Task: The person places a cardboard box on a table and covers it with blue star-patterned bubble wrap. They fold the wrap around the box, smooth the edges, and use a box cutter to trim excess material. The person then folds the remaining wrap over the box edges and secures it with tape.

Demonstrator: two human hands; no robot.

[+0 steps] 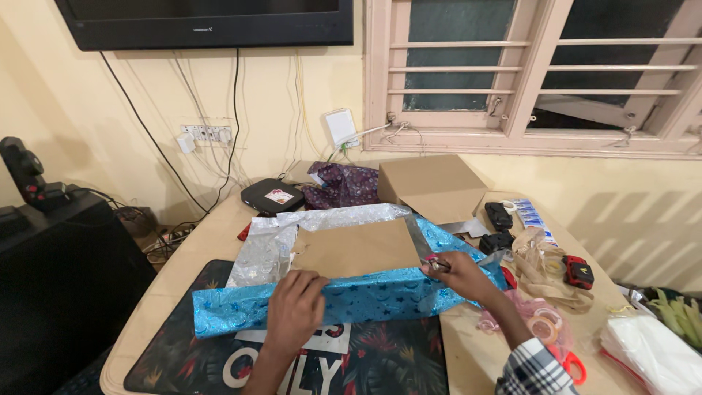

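Note:
A flat brown cardboard box (358, 247) lies on the table, partly wrapped in shiny blue star-patterned paper (365, 298). My left hand (295, 307) presses flat on the blue paper folded over the box's near edge. My right hand (461, 276) rests on the paper's right end and grips a pair of scissors (423, 245) by its red handle, blades pointing away over the box. Crumpled silver paper (267, 252) lies at the box's far left.
An open cardboard box (431, 186), purple cloth (344, 184) and a black device (272, 196) sit at the back. Tape rolls (545, 325), red-handled scissors (574, 363), a red-black tape measure (579, 271), black items (498, 215) and white bags (654, 355) crowd the right. A dark printed mat (183, 351) lies near.

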